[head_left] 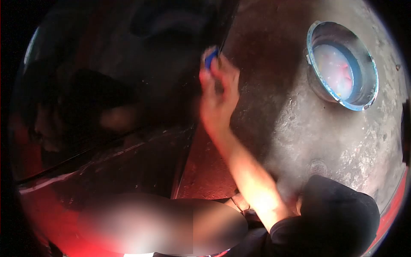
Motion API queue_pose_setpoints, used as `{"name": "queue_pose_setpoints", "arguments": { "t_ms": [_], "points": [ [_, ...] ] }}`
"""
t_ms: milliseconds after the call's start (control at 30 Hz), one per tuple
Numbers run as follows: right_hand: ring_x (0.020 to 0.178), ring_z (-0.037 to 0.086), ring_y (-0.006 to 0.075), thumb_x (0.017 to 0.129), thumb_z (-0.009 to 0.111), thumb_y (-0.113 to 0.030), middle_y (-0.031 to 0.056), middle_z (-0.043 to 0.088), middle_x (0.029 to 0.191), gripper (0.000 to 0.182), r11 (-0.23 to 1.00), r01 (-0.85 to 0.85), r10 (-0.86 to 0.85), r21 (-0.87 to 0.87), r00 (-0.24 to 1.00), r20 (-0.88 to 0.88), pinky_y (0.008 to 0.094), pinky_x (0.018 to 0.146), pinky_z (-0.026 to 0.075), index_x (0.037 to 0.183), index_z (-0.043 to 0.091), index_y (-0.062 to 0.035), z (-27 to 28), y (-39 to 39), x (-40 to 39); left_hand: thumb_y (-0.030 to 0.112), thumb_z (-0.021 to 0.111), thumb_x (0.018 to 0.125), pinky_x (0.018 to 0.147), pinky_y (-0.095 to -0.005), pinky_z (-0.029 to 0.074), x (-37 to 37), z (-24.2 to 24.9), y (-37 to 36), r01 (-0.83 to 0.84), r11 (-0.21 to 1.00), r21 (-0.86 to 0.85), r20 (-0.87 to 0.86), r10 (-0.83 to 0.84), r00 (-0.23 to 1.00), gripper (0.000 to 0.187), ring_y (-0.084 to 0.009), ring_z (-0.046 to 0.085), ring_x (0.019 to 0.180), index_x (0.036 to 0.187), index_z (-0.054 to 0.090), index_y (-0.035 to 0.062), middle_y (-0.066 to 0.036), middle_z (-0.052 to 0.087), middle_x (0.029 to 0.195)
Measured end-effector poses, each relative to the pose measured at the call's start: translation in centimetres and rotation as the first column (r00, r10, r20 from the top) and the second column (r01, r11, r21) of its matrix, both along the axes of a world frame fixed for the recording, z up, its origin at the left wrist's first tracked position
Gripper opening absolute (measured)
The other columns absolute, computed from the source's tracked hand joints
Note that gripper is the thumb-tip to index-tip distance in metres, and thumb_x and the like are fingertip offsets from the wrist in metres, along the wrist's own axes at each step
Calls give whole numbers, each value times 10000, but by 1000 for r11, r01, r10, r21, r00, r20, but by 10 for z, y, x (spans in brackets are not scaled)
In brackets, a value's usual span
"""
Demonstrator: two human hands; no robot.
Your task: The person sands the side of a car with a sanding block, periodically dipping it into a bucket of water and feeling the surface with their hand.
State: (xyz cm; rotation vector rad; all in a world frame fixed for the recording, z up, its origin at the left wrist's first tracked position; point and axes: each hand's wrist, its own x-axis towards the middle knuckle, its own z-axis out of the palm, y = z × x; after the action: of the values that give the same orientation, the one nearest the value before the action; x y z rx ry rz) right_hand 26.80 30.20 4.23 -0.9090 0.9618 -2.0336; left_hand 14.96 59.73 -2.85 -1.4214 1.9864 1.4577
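Observation:
My right hand (pixel 219 88) is stretched out at the upper middle, with its fingers closed around a small blue object (pixel 211 58). It is beside the edge of a dark, glossy panel (pixel 162 81) that fills the left of the view. Motion blur and the fingers hide what the blue object is and whether it touches the panel. My bare forearm runs down to a dark sleeve (pixel 325 218) at the lower right. I do not see my left hand; part of the bottom is smeared.
A round basin (pixel 314 70) with a blue rim stands on the grey, stained floor (pixel 295 141) at the upper right, holding cloudy liquid and something pinkish. Glossy red surfaces (pixel 47 205) show at the lower left, with faint reflections in the dark panel.

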Motion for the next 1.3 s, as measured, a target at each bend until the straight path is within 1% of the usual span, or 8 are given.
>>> {"name": "queue_pose_setpoints", "arguments": {
  "t_ms": [100,333,433,500,600,733,867,1300],
  "points": [
    [1333,692,347,1027,829,-157,203,723,1436,222,997,-59,58,58,998,27,488,1084,554,1229,797,-72,18,-85,-25,256,653,1118,1216,-444,469,1,5,-7,11,1000,25,3,-11,1000,422,-221,611,1425,1499,682,77,-104,682,1487],
    [1355,672,425,1071,766,-217,246,678,1515,309,988,-140,143,68,989,-32,534,1115,503,1347,717,-86,2,67,3,250,653,1108,1222,-455,467,-10,2,-11,48,999,7,22,-48,999,431,-233,610,1433,1501,684,76,-118,681,1494],
    [1250,709,431,1071,755,-213,255,719,1396,281,994,-88,97,62,982,-165,529,1083,521,1297,712,-52,3,20,-15,247,654,1104,1225,-459,467,-10,2,-11,56,998,9,15,-56,998,434,-238,610,1437,1501,685,76,-123,681,1497],
    [1181,695,435,1080,730,-219,260,708,1307,278,934,-298,265,200,948,175,507,1055,517,1267,686,-19,-7,-58,-14,246,654,1101,1227,-462,466,-14,6,-10,45,999,16,15,-45,999,437,-241,609,1439,1502,686,76,-127,680,1499],
    [1173,658,413,1092,714,-232,254,665,1256,296,884,-301,282,358,954,105,477,1044,498,1263,653,2,1,-59,-17,243,654,1096,1230,-466,466,-26,15,-2,41,999,14,-23,-40,999,441,-246,609,1443,1503,687,76,-133,680,1502],
    [1137,623,438,1110,681,-210,277,621,1225,300,963,-155,154,221,988,22,525,1031,481,1282,608,25,25,92,14,239,655,1090,1234,-472,465,-52,31,22,-7,1000,10,-129,8,992,446,-253,608,1448,1503,688,76,-141,679,1506],
    [1146,614,435,1124,657,-190,270,621,1209,310,805,-357,313,473,934,172,538,1035,479,1329,598,36,1,35,5,236,655,1084,1237,-478,464,-62,33,35,24,1000,20,-138,-21,990,451,-260,607,1453,1504,689,76,-149,679,1510],
    [1170,608,435,1123,676,-226,286,598,1251,320,857,-347,340,381,936,89,525,1044,470,1296,596,31,20,94,5,224,657,1065,1250,-497,461,-48,27,35,70,997,16,-57,-69,996,468,-281,605,1469,1507,694,75,-174,677,1523]
  ]
}}
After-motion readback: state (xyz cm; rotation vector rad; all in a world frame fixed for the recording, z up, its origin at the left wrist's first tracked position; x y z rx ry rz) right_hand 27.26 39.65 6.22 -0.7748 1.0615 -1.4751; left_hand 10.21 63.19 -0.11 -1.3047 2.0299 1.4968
